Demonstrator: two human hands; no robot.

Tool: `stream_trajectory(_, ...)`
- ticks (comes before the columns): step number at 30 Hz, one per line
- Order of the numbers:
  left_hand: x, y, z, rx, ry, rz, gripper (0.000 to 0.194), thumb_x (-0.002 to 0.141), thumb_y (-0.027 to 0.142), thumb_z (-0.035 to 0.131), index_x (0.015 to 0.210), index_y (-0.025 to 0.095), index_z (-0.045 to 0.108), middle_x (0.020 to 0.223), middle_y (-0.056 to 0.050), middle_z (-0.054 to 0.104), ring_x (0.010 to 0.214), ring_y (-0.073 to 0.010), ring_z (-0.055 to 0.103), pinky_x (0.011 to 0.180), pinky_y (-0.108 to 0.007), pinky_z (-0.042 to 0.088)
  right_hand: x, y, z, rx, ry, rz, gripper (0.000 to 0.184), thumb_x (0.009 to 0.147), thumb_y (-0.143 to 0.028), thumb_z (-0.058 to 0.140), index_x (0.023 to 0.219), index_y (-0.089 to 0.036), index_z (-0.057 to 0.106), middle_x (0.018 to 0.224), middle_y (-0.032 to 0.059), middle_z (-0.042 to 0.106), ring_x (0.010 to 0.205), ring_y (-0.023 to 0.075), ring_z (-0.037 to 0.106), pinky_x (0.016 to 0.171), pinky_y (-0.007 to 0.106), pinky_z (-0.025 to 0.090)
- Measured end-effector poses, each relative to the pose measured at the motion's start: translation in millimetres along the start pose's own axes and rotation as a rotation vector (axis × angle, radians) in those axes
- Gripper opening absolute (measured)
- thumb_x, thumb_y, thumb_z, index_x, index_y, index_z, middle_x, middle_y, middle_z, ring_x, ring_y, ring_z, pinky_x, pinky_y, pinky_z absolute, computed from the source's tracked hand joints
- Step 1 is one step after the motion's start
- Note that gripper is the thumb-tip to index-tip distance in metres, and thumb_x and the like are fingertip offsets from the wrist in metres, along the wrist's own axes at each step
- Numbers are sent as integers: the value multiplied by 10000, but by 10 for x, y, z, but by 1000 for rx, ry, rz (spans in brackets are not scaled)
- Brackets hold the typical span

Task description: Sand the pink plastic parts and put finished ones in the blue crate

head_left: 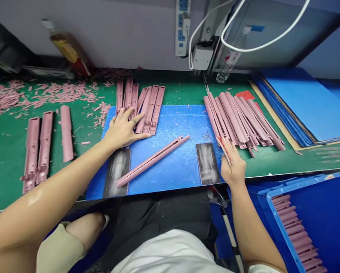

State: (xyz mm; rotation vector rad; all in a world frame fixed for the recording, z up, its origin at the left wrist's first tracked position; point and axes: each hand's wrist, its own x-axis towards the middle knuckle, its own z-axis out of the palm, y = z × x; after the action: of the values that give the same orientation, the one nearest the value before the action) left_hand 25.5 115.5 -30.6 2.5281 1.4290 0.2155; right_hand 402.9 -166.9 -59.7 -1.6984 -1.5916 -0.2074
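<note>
A white shirt (170,254) sits below the table (184,89). The left hand (124,131) rests with fingers spread open on pink strips (151,110); the right hand (232,165) has its fingers closed on a thin red-edged piece (224,149).

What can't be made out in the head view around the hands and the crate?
Head view only:
Red-edged item in the right hand: the grip hides most of it, so its kind is unclear.
Pink plastic strips under the left hand: the hand covers parts of them.
Blue crate: cut off by the lower right edge.
Red sheet: mostly covered by the right pile of pink strips.
</note>
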Motion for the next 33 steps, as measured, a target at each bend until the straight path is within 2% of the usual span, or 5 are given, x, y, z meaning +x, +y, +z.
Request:
stream_trajectory(5, 410, 252, -51, -98, 202, 158, 986, 905, 815, 825, 1723, 311, 603, 1805, -120, 503, 1765, -529, 186, 1384, -840, 80, 28, -43, -12, 64, -16, 15, 777, 1105, -77, 470, 1821, -380, 454, 1701, 13, 654, 1594, 265, 630, 1406, 558, 488)
stream_trajectory(14, 1996, 2202, 491, 53, -77, 708, 674, 1080, 84, 423, 1740, 150, 545, 1748, -211, 553, 1681, -382, 453, 1318, -587, 395, -8, -55, -49, 64, -43, 55, 741, 1101, -105, 458, 1806, -331, 493, 1673, 42, 680, 1597, 268, 630, 1395, 567, 504)
stream_trajectory(18, 2126, 2201, 325, 76, 1, 720, 408, 1098, 210, 531, 1383, 131, 812, 1448, -207, 715, 1558, -431, 560, 1302, -636, 385, -28, -36, -10, 150, 35, 147, 639, 1112, -161, 470, 1720, -281, 627, 1606, 68, 736, 1529, 290, 698, 1351, 545, 553)
stream_trajectory(25, 257, 1272, -842, -26, -70, 639, 572, 1051, 695, 658, 1315, 221, 840, 1034, -59, 762, 1048, -285, 754, 1102, -494, 585, -224, -91, -251, 183, 244, 353, 664, 1077, -210, 506, 1732, -228, 613, 1534, 107, 783, 1444, 362, 754, 1220, 588, 652)
stream_trajectory(33, -2024, 1352, -124, -539, 303, 345, 330, 1093, 371, 730, 1377, 220, 802, 1176, -76, 877, 890, -215, 819, 827, -287, 661, -306, -767, -322, -53, -228, 28, 750, 1037, -98, 458, 1769, -230, 560, 1737, 123, 616, 1667, 329, 552, 1413, 621, 442)
